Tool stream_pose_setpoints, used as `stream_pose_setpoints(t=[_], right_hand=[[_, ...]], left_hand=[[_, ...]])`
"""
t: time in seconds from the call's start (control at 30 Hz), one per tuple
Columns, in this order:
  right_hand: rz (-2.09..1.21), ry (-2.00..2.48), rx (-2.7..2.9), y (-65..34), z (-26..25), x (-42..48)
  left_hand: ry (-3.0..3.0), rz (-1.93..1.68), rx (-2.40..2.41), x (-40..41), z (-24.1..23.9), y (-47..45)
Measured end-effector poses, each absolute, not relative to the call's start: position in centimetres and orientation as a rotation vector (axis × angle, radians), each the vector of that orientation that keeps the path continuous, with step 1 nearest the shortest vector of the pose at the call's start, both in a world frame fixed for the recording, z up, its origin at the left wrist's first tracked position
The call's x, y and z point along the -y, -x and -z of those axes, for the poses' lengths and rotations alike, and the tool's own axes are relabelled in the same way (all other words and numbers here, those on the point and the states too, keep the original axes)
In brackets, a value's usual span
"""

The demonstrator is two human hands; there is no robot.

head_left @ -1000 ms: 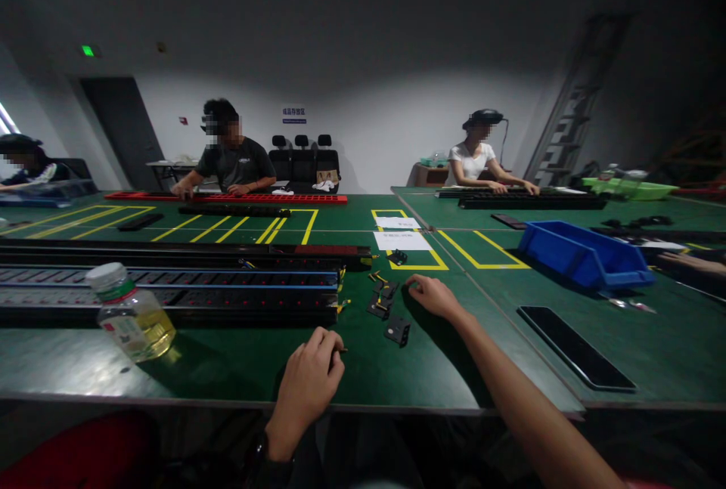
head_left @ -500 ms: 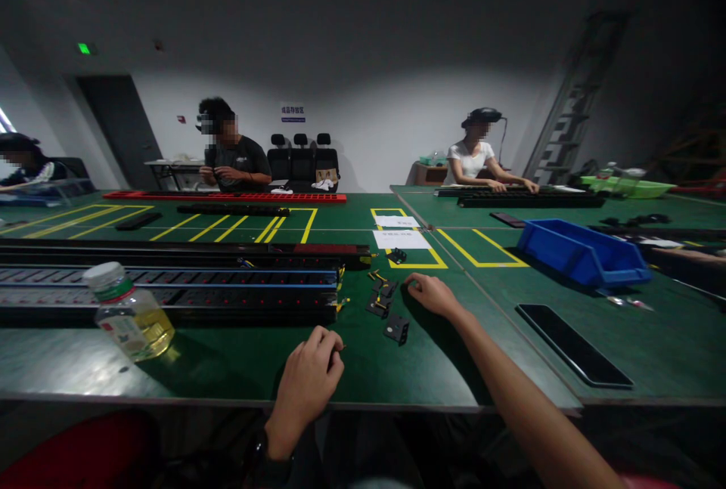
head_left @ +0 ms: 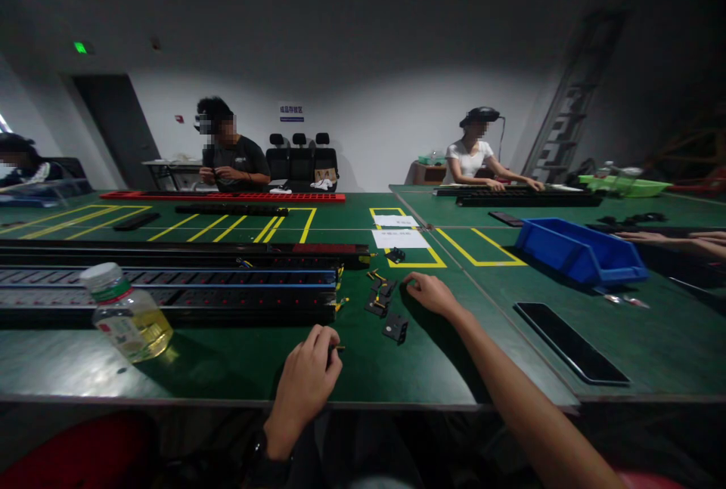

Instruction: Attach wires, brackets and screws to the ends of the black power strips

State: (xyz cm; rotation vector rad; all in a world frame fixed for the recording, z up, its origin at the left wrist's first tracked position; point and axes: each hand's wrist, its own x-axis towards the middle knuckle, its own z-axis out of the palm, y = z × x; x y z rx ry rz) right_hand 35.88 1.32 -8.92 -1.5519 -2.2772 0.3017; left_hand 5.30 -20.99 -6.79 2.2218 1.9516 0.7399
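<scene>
My left hand [head_left: 309, 368] is curled closed near the table's front edge, wrapped round a small dark part with a yellowish tip [head_left: 340, 347] poking out beside the fingers. Most of that part is hidden. To the right, my right hand [head_left: 432, 294] lies on the green tabletop with its fingers bent together; whatever may be under the fingertips cannot be seen. Between the hands are several small black brackets [head_left: 395, 328] and yellow-and-black pieces [head_left: 379, 298]. Left of them lie long black rails [head_left: 272, 314] with yellow bits at their ends.
A bottle of yellow liquid [head_left: 128, 315] stands before the rails. On the right are a blue bin [head_left: 578, 255] and a dark tablet-like slab [head_left: 570, 341]. White paper sheets [head_left: 401, 239] lie farther back. Co-workers sit across the table, and another person's hands [head_left: 652, 237] show at right.
The yellowish tip now sticks out farther from my left hand. My right hand is nearly still. At the far right, another person's hands have come farther into view.
</scene>
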Motion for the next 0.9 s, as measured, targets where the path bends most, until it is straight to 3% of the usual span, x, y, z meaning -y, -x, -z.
stream_pose_setpoints(t=[0.9], right_hand=[[-0.304,1.563,2.286,-35.92,8.82,-1.28]], left_hand=[[-2.221,-0.912,-1.867,20.93,7.24,-5.09]])
